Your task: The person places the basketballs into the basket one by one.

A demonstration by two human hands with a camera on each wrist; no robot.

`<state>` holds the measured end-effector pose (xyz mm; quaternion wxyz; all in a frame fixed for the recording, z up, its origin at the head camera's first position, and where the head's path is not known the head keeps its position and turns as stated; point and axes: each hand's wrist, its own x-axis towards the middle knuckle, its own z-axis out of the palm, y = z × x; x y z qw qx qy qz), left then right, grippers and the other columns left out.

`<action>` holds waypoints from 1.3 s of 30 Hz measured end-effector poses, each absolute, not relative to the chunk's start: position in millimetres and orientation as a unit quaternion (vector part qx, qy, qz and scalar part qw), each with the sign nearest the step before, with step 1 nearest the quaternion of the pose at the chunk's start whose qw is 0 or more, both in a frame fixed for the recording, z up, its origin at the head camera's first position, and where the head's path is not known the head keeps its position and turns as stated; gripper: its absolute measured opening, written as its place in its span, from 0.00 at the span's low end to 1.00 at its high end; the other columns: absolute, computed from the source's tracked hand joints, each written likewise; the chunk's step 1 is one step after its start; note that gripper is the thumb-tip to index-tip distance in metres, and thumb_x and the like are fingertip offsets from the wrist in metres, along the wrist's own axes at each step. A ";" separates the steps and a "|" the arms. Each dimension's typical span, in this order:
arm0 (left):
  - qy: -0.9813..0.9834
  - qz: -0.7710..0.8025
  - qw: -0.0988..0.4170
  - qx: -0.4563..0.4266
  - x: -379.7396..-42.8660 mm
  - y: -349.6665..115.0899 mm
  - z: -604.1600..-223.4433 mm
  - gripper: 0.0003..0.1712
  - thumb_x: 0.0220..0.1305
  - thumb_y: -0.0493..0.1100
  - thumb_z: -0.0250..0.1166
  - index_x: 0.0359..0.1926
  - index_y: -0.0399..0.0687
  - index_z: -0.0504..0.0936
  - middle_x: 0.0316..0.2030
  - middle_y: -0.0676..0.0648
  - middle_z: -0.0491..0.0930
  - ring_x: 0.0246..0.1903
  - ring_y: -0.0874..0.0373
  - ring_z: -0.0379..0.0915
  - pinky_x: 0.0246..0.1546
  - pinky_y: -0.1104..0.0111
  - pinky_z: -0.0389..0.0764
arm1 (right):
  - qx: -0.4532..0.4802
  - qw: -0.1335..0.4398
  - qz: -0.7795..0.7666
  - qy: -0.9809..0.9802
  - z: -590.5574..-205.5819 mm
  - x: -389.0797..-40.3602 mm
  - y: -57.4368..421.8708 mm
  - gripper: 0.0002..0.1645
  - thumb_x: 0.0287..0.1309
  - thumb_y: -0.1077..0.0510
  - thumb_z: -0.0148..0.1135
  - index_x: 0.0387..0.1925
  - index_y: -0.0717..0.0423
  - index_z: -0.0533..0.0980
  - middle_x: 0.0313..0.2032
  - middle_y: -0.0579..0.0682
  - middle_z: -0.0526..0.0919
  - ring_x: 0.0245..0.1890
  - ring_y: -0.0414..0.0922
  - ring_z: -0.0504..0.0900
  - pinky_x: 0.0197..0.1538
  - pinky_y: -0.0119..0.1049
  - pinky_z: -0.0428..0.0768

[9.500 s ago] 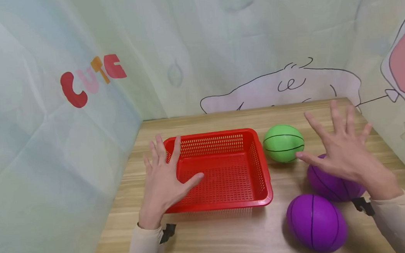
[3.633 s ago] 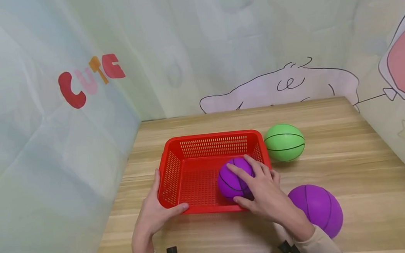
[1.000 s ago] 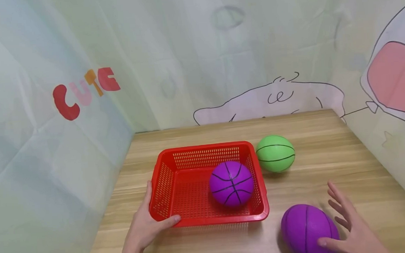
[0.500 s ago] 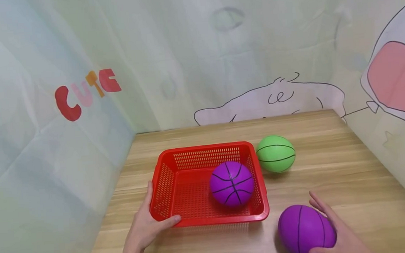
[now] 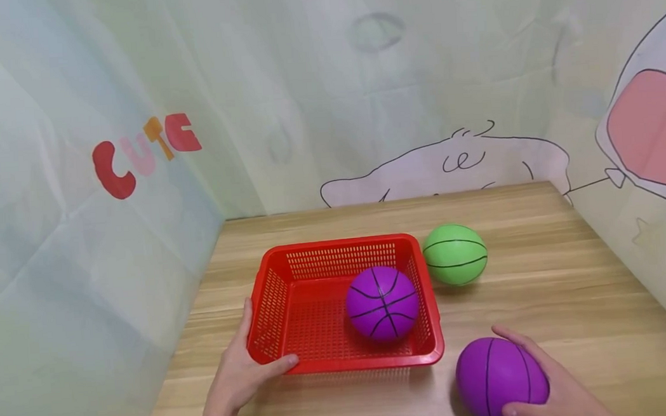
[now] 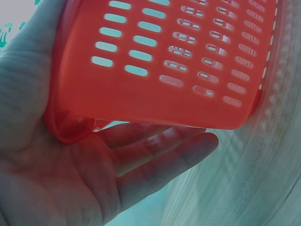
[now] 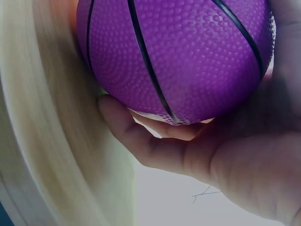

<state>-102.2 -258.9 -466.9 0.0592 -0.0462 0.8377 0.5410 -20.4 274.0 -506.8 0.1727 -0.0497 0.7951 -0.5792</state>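
Observation:
My left hand [image 5: 234, 370] holds the near left corner of a red plastic basket [image 5: 371, 362], thumb over the rim. In the left wrist view, its fingers [image 6: 160, 172] lie along the outside of the perforated wall [image 6: 150, 103]. Inside the basket, toward its right end, sits a purple mini basketball [image 5: 381, 303] with black lines. A second purple mini basketball [image 5: 495, 376] is at the front right, gripped by my right hand [image 5: 556, 388] from its right side. The right wrist view shows curled fingers [image 7: 160, 153] around this pebbled ball [image 7: 178, 61].
A green mini basketball [image 5: 455, 254] rests just beyond the basket's right side. All of it stands on a wood-grain table [image 5: 564, 251], with printed fabric walls [image 5: 281, 109] at the back and both sides.
One purple ball went from the table into the basket and was let go. My left hand took hold of the basket corner. My right hand then moved to the other purple ball and closed around it.

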 end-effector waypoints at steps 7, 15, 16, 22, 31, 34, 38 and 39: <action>0.836 0.544 0.058 -0.043 -101.9 -259.7 -467.2 0.80 0.51 0.53 0.91 0.90 0.83 0.42 0.80 0.49 0.68 0.74 0.44 0.68 0.58 0.52 0.90 | -0.040 0.186 -0.582 0.791 -503.9 -23.2 275.3 0.63 0.63 0.60 0.77 0.89 0.40 0.50 0.72 0.79 0.64 0.52 0.59 0.88 0.42 0.44 0.93; 0.837 0.543 0.058 -0.042 -101.9 -259.6 -467.5 0.80 0.51 0.53 0.91 0.90 0.82 0.42 0.81 0.49 0.67 0.74 0.44 0.68 0.59 0.52 0.90 | -0.049 0.159 -0.581 0.797 -511.3 -22.2 279.2 0.62 0.64 0.62 0.77 0.89 0.39 0.52 0.71 0.79 0.64 0.52 0.55 0.88 0.41 0.43 0.93; 0.837 0.543 0.057 -0.041 -101.8 -259.6 -467.6 0.80 0.51 0.53 0.91 0.90 0.82 0.42 0.81 0.49 0.67 0.74 0.44 0.68 0.59 0.52 0.90 | -0.053 0.152 -0.580 0.799 -511.5 -22.0 279.0 0.62 0.64 0.62 0.77 0.89 0.40 0.52 0.71 0.80 0.65 0.52 0.56 0.88 0.41 0.43 0.93; 0.834 0.548 0.056 -0.034 -100.9 -259.8 -468.6 0.80 0.52 0.52 0.90 0.90 0.82 0.42 0.81 0.49 0.67 0.74 0.44 0.68 0.59 0.53 0.90 | -0.049 0.093 -0.552 0.827 -508.7 -22.0 277.1 0.61 0.63 0.62 0.77 0.89 0.41 0.53 0.70 0.78 0.68 0.54 0.59 0.86 0.40 0.42 0.91; 0.835 0.547 0.057 -0.036 -100.6 -259.5 -468.9 0.80 0.51 0.52 0.91 0.90 0.83 0.42 0.81 0.50 0.67 0.74 0.45 0.68 0.59 0.52 0.90 | -0.015 0.045 -0.538 0.842 -494.2 -28.5 278.8 0.62 0.63 0.60 0.78 0.90 0.39 0.54 0.73 0.77 0.67 0.57 0.62 0.87 0.42 0.44 0.92; 0.836 0.544 0.054 -0.037 -99.9 -259.1 -468.7 0.81 0.50 0.53 0.91 0.90 0.82 0.41 0.81 0.50 0.67 0.73 0.45 0.68 0.59 0.52 0.90 | -0.010 0.036 -0.538 0.842 -484.3 -33.8 278.3 0.62 0.64 0.59 0.78 0.90 0.38 0.54 0.73 0.75 0.68 0.57 0.61 0.86 0.42 0.43 0.92; 0.837 0.544 0.052 -0.038 -99.2 -259.0 -468.6 0.82 0.51 0.52 0.91 0.91 0.80 0.40 0.82 0.49 0.66 0.74 0.44 0.68 0.60 0.52 0.90 | -0.010 0.022 -0.536 0.844 -468.4 -43.5 277.1 0.62 0.66 0.58 0.78 0.90 0.33 0.53 0.74 0.71 0.68 0.58 0.57 0.84 0.44 0.41 0.91; 0.837 0.543 0.054 -0.039 -99.1 -259.1 -468.6 0.82 0.51 0.53 0.91 0.90 0.81 0.40 0.82 0.49 0.65 0.74 0.45 0.68 0.60 0.52 0.89 | -0.010 0.018 -0.535 0.845 -464.2 -45.8 277.0 0.62 0.66 0.58 0.79 0.90 0.31 0.53 0.75 0.69 0.67 0.58 0.55 0.84 0.45 0.40 0.90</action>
